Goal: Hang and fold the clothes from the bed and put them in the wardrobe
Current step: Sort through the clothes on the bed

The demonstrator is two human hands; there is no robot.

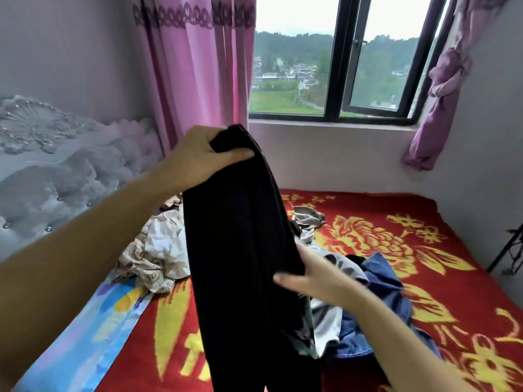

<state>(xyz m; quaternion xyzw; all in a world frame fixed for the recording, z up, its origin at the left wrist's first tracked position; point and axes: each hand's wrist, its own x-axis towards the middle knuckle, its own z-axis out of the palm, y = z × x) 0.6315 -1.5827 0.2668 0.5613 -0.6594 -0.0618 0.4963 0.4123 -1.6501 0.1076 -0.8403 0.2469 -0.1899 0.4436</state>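
**Black garment held up over the bed**

The left hand (198, 159) pinches the bunched top of a long, matte black garment (240, 250), thumb pressed over the fold. The right hand (314, 275) lies with straight fingers against its lower edge. The cloth hangs limp above the red, gold-flowered blanket (396, 250). Beside it lie a crumpled cream print (158, 250) and soft blue denim (379, 295).

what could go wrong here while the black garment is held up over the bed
1. The left hand grips only a bunched top edge of the black garment; it could slip from that grip and drop onto the clothes pile.
2. The right hand holds it with nearly straight fingers, so the fold may go crooked.
3. Its hanging lower end could drag the cream garment along.
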